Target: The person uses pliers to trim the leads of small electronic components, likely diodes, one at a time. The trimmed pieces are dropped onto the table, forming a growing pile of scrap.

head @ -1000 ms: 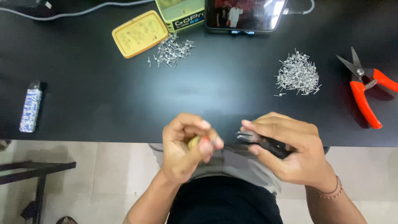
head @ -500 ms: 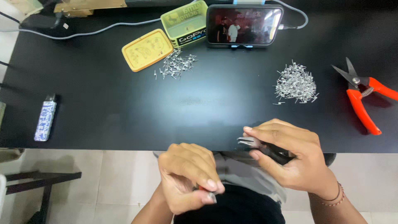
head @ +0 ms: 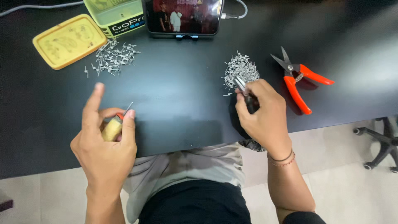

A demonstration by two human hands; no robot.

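On the far left of the black counter (head: 178,99) lay the flat yellow lid (head: 68,40), with its green tin (head: 116,14) beside it and a loose scatter of small metal pins (head: 112,58) just in front of both. My left hand (head: 105,143) hovered over the near edge of the counter, its fingers (head: 128,124) closed around a small wooden-handled tool (head: 112,127) whose thin metal tip (head: 128,108) pointed up and away; the index finger stood free and raised. Further back in the middle stood a phone (head: 182,16) propped on its side. To the right my right hand (head: 263,114) had its fingers wrapped around dark pliers (head: 244,91), whose nose touched the near edge of the tighter heap of pins (head: 241,70); I could not tell whether one pin was already caught. To do this well, I judged that the nose should take a single pin from the heap's loose edge, not dig into the middle, and the tool in my left hand should stay steady and near. The orange-handled snips (head: 299,81) lay just beside the heap, apart from both hands.
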